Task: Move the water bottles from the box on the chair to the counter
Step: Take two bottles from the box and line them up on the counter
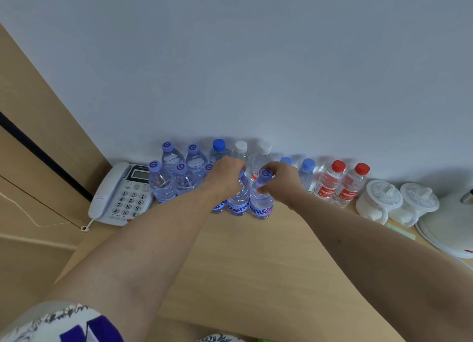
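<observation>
Gripping two "Ganten"-labelled bottles upright on counter.

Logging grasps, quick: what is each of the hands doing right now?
Left hand: closed around the top of a purple-capped bottle.
Right hand: closed around the neck of another purple-capped bottle.

Pale blue-grey wall — light wood panelling at left

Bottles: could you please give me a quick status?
Left hand and right hand each grip a bottle. Both bottles upright on counter. Nothing blocking.
</observation>
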Tool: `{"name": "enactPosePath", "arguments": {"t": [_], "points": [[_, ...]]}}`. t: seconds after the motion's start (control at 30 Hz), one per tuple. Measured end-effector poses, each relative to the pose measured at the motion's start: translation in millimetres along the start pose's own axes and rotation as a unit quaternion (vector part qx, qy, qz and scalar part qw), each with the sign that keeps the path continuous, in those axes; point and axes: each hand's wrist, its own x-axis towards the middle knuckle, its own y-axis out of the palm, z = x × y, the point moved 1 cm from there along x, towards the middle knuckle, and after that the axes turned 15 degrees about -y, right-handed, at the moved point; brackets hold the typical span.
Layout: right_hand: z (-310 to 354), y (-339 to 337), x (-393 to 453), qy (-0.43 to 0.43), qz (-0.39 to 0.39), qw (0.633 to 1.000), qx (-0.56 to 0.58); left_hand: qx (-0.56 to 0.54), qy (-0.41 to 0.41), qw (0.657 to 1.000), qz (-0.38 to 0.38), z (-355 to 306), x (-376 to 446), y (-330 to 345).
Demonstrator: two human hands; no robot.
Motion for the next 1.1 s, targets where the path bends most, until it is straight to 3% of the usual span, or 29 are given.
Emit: {"name": "enactPosePath", "arguments": {"t": [0.43,0.7,1.1], "points": [[-3.8,-3.9,5.5,-0.008,0.055,0.998,-0.010,0.011,-0.012,1.000,0.003,-3.4,1.7,0.3],[6.5,-0.7,3.4,0.006,0.050,0.997,-0.056,0.026,0.006,1.000,0.006,-0.9,-4.0,3.7],[27.1,-51.4,-42.9,0.051,-0.043,0.990,-0.120,0.016,0.097,0.995,-0.004,-41.7,-5.9,-38.7]]}}
